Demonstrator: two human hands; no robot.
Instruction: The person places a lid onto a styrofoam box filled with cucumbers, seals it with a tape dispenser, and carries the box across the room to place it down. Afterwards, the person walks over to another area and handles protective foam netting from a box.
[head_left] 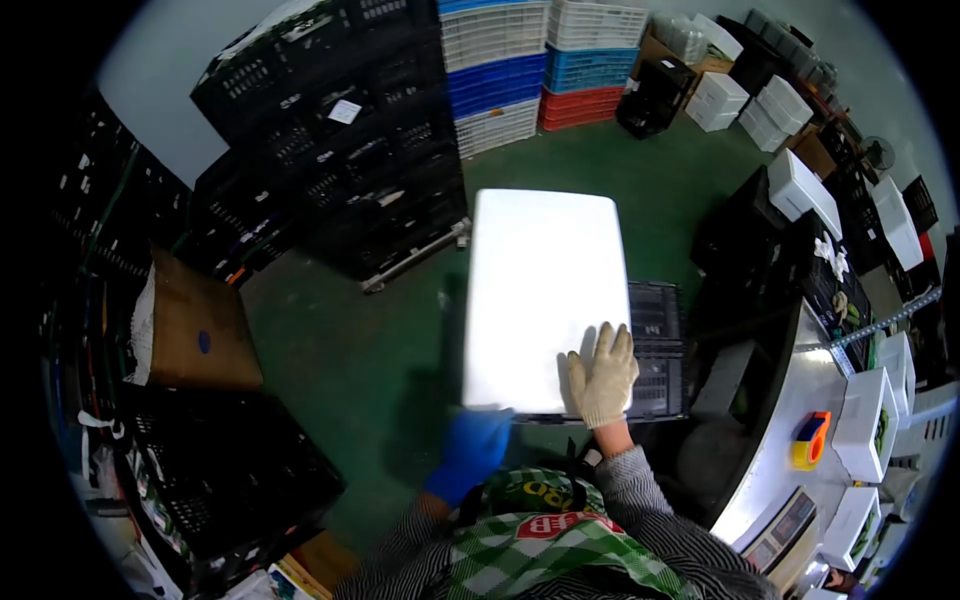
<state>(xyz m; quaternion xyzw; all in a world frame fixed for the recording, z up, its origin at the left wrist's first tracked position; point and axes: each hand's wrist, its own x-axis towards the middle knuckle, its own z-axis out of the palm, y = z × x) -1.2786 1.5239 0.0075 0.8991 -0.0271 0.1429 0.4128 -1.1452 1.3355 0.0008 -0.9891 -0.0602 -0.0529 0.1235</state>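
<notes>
A white foam box or lid (pixel 545 290), seen from above, stands over a black crate (pixel 657 350) that shows along its right side. My right hand (pixel 605 378), in a cream knit glove, lies on its lower right part with the fingers spread. At the lower left corner is my left hand (pixel 478 446) in a blue glove, touching the near edge; its fingertips are too hidden to read.
Stacked black crates (pixel 345 140) rise at the back left, beside white, blue and red crates (pixel 585 70). A cardboard box (pixel 205 325) is at left. On the right stands a metal table (pixel 755 490) with tape (pixel 812 440) and foam boxes (pixel 866 425).
</notes>
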